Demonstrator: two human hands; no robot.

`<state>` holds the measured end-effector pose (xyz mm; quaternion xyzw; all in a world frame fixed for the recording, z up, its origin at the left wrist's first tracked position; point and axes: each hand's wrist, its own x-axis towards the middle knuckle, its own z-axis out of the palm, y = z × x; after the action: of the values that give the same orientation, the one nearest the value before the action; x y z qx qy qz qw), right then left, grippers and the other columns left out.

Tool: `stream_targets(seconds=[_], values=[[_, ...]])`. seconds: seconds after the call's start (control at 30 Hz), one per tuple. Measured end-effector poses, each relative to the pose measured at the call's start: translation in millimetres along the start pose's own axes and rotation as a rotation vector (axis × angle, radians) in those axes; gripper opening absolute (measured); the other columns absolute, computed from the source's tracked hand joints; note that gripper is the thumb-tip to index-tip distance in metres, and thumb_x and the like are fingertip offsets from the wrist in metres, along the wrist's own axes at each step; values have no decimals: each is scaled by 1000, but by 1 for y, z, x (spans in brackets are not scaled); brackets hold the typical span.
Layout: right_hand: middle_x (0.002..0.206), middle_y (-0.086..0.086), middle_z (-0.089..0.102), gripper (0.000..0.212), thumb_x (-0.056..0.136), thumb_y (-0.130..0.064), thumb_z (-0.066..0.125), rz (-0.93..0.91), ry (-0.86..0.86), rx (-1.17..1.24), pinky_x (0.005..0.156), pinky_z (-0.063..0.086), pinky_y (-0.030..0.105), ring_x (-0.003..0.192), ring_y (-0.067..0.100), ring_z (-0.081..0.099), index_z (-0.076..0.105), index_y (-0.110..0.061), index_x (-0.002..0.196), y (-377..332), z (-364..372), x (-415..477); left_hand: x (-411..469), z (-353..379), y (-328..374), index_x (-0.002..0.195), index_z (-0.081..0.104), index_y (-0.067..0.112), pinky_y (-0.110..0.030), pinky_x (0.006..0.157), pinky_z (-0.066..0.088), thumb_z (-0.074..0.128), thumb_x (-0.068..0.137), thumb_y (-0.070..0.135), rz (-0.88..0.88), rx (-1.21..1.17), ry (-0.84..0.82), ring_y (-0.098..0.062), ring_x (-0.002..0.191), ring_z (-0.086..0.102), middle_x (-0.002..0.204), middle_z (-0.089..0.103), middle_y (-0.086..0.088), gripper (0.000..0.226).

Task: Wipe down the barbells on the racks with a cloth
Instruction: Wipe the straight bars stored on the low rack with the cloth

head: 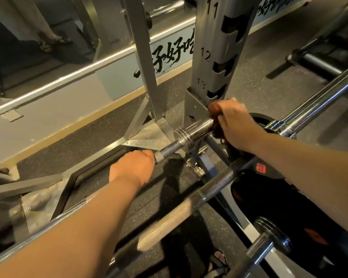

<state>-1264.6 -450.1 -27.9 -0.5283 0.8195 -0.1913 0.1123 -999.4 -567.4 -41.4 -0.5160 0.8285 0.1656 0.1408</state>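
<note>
The rack point(213, 63) is standing at centre. The barbell point(199, 128) is lying across its foot. Left of the rack, the left hand point(133, 167) is gripping the knurled bar. At the rack's base, the right hand point(234, 122) is clutching a brown cloth point(214, 108) around the barbell's thick end.

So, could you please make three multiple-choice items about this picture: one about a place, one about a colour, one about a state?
1. Where is the cloth?
A. on the floor
B. round the barbell sleeve, under the right hand
C. on a weight plate

2. What colour is the cloth?
A. white
B. bright blue
C. dark reddish-brown

3. What is the left hand doing?
A. gripping the barbell shaft
B. hanging free
C. pressing flat on the floor

Answers: 1 B, it shows between that hand and the sleeve; 2 C, its visible folds are that shade; 3 A, it is curled round the knurling.
</note>
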Motion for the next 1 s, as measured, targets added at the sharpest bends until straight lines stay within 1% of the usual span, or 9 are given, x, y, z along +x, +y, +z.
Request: stream_targets(seconds=[0.13, 0.3, 0.37, 0.43, 0.53, 0.7, 0.77, 0.87, 1.0], values=[[123, 8, 54, 26, 97, -2, 48, 219, 48, -30, 115, 37, 48, 133, 35, 44, 59, -11, 118, -32, 18, 21, 3, 2, -1, 78, 45, 20, -40, 74, 44, 27, 101, 16, -5, 9, 2, -27, 81, 55, 76, 48, 2, 29], [137, 13, 58, 40, 96, 7, 42, -274, -145, 14, 124, 18, 59, 148, 37, 33, 58, -8, 130, -53, 30, 1, 4, 2, -3, 77, 47, 21, -39, 76, 44, 26, 101, 19, -6, 3, 0, -27, 82, 55, 77, 50, 3, 32], [132, 8, 57, 40, 101, 2, 39, -280, -233, 46, 120, 34, 53, 138, 31, 44, 58, -22, 127, -30, 20, 6, 4, 2, -3, 77, 48, 21, -38, 75, 44, 26, 102, 21, -7, 5, 0, -26, 81, 56, 78, 52, 2, 33], [119, 6, 56, 33, 103, -4, 39, -73, -113, 90, 104, 50, 45, 116, 25, 54, 59, -26, 119, -11, 10, 16, 5, 3, -4, 77, 48, 21, -39, 75, 44, 25, 102, 22, -11, 0, -2, -27, 82, 56, 78, 51, 2, 34], [117, 8, 57, 26, 105, -6, 40, 167, 84, 102, 107, 44, 42, 115, 29, 54, 61, -14, 118, -10, 14, 20, 5, 3, -3, 76, 45, 21, -39, 76, 46, 27, 102, 21, -12, -1, 15, -27, 82, 56, 77, 49, 2, 31], [83, -4, 53, 33, 99, -2, 34, -135, -103, 217, 117, 28, 56, 89, 6, 51, 51, -25, 81, -57, 37, 0, 4, 3, -2, 73, 37, 23, -37, 72, 46, 30, 101, 20, -23, -32, 46, -25, 77, 54, 74, 45, 4, 30], [95, -2, 60, 30, 104, -8, 33, -187, -195, 216, 120, 23, 60, 98, 3, 55, 58, -24, 96, -50, 32, 3, 4, 3, -4, 73, 40, 22, -37, 72, 46, 29, 101, 21, -16, -33, 36, -26, 78, 55, 74, 46, 3, 30], [139, 15, 56, 40, 105, -14, 29, -49, -92, -141, 125, 12, 58, 143, 33, 40, 54, -9, 136, -17, 22, 20, 3, 4, -4, 72, 37, 22, -37, 71, 45, 30, 102, 22, -7, -34, 49, -26, 77, 54, 75, 46, 1, 31], [112, 7, 62, 35, 101, -22, 21, -10, 1, -125, 121, 23, 58, 120, 29, 53, 55, -19, 93, -32, 34, 18, 3, 5, -4, 71, 33, 22, -36, 68, 42, 31, 102, 20, 6, -2, 49, -26, 77, 51, 74, 42, 1, 31]])
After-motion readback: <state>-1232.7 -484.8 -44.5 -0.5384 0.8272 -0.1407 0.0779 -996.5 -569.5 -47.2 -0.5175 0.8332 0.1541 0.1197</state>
